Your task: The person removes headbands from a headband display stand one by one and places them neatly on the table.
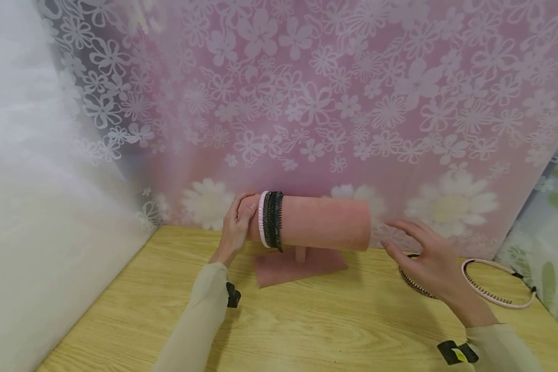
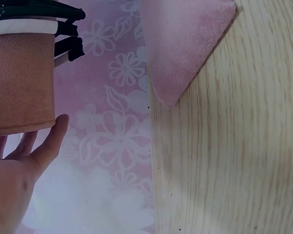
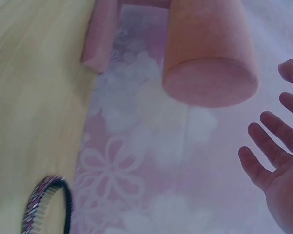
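A pink velvety headband stand, with a horizontal roll (image 1: 327,222) on a short post and a flat base (image 1: 299,268), stands near the back of the table. Around the roll's left part sit a white ribbed headband (image 1: 262,222) and dark toothed headbands (image 1: 273,219) side by side. My left hand (image 1: 234,227) holds the roll's left end, with the thumb in front; some of its fingers are hidden behind. Off the roll's right end, my right hand (image 1: 430,263) hovers without touching it, fingers spread and holding nothing.
Right of the stand, on the wood-grain table (image 1: 307,330), lie a glittery toothed headband (image 3: 36,204), partly behind my right hand, and a pale pink toothed headband (image 1: 516,307). A flowered pink sheet (image 1: 307,103) hangs behind; a white one (image 1: 51,206) closes the left side.
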